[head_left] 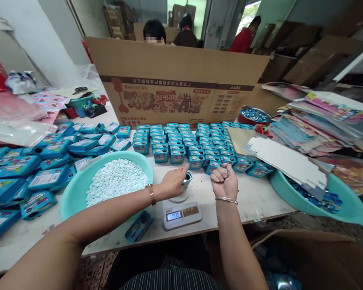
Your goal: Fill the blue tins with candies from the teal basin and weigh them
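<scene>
The surface (254,197) bears a basin (71,199) of white tablets (116,181) left of the digital scale (182,216); my right grip (225,180) curled closed, contents unclear; left grip (173,183), I can't tell.

Scale (182,216) seems smooth plastic, carton (178,82) matt cardboard.

Printed cardboard (175,64); scissors (80,90), apparently.

Gold-toned left wristband (151,194), silvery right bangle (226,199), dark pale-striped garment (172,280)
</scene>
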Demonstrator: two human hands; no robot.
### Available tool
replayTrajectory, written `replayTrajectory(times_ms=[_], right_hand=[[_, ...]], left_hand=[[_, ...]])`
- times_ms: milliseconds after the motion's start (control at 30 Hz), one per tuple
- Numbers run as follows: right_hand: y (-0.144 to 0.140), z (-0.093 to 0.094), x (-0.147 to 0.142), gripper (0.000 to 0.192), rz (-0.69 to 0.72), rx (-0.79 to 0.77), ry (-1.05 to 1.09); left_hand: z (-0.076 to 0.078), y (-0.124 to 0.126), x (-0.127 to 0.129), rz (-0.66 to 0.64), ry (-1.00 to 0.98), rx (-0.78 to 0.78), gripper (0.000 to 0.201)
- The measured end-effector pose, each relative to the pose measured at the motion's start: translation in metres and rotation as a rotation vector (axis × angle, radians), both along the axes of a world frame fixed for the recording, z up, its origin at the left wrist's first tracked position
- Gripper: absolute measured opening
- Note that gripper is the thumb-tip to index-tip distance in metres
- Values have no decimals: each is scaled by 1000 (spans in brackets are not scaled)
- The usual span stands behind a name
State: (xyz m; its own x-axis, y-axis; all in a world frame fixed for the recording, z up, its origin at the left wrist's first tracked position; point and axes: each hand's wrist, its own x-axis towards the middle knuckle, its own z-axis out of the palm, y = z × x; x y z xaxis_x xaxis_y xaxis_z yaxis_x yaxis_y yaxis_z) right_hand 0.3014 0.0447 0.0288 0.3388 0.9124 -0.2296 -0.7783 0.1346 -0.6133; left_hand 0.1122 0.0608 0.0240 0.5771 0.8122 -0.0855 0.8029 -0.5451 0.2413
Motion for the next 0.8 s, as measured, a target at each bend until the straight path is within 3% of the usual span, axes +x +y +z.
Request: replayTrajectory(times_ms=[167,400,533,667,800], right_hand=[[-26,-16,51,23,-206,-11,42],[-40,-39,78,33,-354,-47,48],[-36,-48,81,42,-408,-34,29],[-23,-52,81,47,-446,-31,91],[-24,-46,76,47,-523,-35,215]], left_hand=[[2,20,50,-188,-25,97,77],[-20,49,142,-433,15,197,40],[-41,55,169,-444,-26,329,40],[-65,67,194,-356,-164,510,50],[-67,70,215,-356,-172,575,52]])
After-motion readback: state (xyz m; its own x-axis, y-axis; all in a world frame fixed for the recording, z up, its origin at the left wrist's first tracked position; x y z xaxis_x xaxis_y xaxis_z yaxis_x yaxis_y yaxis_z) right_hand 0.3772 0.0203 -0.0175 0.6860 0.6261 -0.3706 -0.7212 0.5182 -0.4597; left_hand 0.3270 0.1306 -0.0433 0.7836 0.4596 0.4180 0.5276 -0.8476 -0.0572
